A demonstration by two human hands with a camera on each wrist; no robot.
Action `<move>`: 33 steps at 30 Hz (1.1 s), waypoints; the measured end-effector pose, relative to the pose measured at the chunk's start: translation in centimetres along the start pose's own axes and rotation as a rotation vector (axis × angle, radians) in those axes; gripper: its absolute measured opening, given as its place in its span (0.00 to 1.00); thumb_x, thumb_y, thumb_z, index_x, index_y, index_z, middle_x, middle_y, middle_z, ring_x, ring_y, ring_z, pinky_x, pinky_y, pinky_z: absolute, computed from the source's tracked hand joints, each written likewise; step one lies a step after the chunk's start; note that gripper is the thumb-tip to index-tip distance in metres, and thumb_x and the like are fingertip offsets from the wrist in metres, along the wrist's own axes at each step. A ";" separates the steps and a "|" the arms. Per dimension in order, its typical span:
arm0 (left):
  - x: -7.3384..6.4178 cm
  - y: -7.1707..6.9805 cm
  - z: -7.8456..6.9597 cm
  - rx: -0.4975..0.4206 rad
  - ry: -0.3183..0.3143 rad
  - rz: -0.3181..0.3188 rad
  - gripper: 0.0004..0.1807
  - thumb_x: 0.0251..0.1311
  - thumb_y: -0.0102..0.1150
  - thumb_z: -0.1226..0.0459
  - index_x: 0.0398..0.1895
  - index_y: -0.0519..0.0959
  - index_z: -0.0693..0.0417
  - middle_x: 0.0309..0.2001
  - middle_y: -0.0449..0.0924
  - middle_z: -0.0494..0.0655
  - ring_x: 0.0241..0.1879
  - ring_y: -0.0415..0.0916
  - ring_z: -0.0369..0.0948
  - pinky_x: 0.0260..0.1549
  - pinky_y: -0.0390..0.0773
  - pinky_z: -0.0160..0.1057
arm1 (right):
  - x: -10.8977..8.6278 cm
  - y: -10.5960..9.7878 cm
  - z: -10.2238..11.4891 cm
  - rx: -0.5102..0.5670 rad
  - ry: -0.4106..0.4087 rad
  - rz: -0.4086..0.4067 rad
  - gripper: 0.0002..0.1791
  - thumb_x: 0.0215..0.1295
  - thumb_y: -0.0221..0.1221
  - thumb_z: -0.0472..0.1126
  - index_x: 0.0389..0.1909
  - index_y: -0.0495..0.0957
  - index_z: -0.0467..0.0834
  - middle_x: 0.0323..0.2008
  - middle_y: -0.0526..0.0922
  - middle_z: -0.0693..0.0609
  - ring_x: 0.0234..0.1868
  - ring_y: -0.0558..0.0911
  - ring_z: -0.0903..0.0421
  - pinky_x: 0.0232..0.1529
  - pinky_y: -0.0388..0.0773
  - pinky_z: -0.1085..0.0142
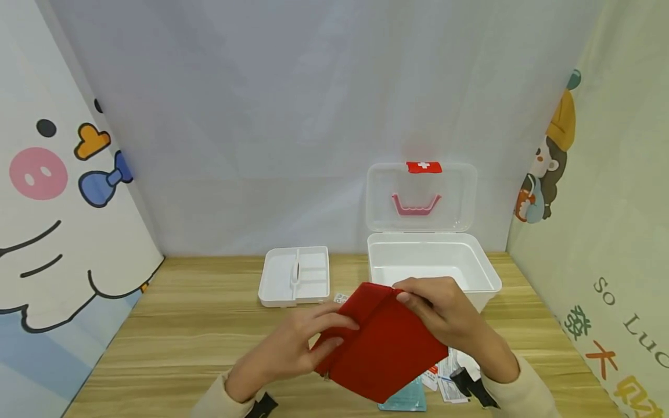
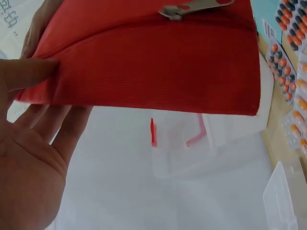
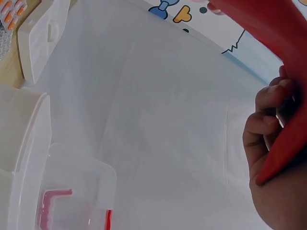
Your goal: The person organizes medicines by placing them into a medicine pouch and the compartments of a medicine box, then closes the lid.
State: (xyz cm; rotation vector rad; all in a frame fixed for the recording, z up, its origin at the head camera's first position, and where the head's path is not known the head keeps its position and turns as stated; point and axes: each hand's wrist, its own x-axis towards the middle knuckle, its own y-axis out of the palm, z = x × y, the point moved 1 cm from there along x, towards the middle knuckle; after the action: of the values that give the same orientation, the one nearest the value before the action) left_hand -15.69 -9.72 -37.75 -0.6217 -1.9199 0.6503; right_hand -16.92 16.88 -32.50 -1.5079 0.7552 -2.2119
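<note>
A red zippered pouch (image 1: 389,348) is held tilted above the table between both hands. My left hand (image 1: 298,342) grips its left end, with the thumb on the near face in the left wrist view. Across the pouch, my right hand (image 1: 446,310) pinches the upper edge near the zipper. The metal zipper pull (image 2: 192,8) shows near the top of the left wrist view. In the right wrist view, curled fingers (image 3: 268,103) lie against the red fabric (image 3: 268,28). What is inside the pouch is hidden.
Behind the hands stands a white box (image 1: 486,284) with its clear lid (image 1: 381,197) raised. A white divided tray (image 1: 269,284) lies to its left. A teal packet (image 1: 407,400) and paper packets (image 1: 449,380) lie under the pouch. Capsule blister packs (image 2: 283,74) rest on the wooden table (image 1: 177,337).
</note>
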 end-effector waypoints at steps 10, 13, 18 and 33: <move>0.0 1.0 -0.4 -0.073 -0.061 0.002 0.24 0.58 0.60 0.77 0.58 0.75 0.53 0.51 0.82 0.48 0.44 0.82 0.39 0.45 0.81 0.29 | 0.3 0.3 -0.1 -0.082 0.064 -0.005 0.07 0.71 0.55 0.40 0.40 0.81 0.43 0.30 0.84 0.55 0.28 0.78 0.65 0.34 0.77 0.77; -0.1 1.0 -0.5 -0.096 -0.104 -0.002 0.25 0.59 0.59 0.76 0.60 0.74 0.52 0.52 0.82 0.49 0.44 0.83 0.41 0.45 0.82 0.31 | 0.6 0.4 0.0 -0.152 0.076 -0.046 0.12 0.72 0.54 0.46 0.39 0.81 0.43 0.29 0.84 0.55 0.29 0.78 0.65 0.34 0.77 0.77; 0.0 1.1 -0.6 -0.092 -0.147 -0.038 0.26 0.61 0.58 0.76 0.62 0.74 0.53 0.53 0.83 0.52 0.45 0.84 0.42 0.44 0.83 0.32 | 1.2 0.5 0.4 -0.308 0.040 -0.190 0.19 0.73 0.52 0.53 0.44 0.82 0.41 0.39 0.84 0.49 0.42 0.79 0.55 0.51 0.72 0.74; 1.0 1.2 -0.6 0.103 -0.186 -0.287 0.36 0.58 0.60 0.77 0.71 0.65 0.55 0.57 0.80 0.54 0.44 0.81 0.43 0.41 0.81 0.30 | 0.4 4.5 2.2 -0.389 0.102 -0.329 0.19 0.72 0.52 0.50 0.50 0.80 0.39 0.52 0.79 0.42 0.51 0.78 0.48 0.59 0.72 0.77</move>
State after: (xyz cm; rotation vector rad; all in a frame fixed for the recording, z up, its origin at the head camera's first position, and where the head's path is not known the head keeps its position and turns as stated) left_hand -15.36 -8.05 -37.69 -0.2198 -2.0814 0.6348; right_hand -14.99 12.59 -34.29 -1.8227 1.0884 -2.5025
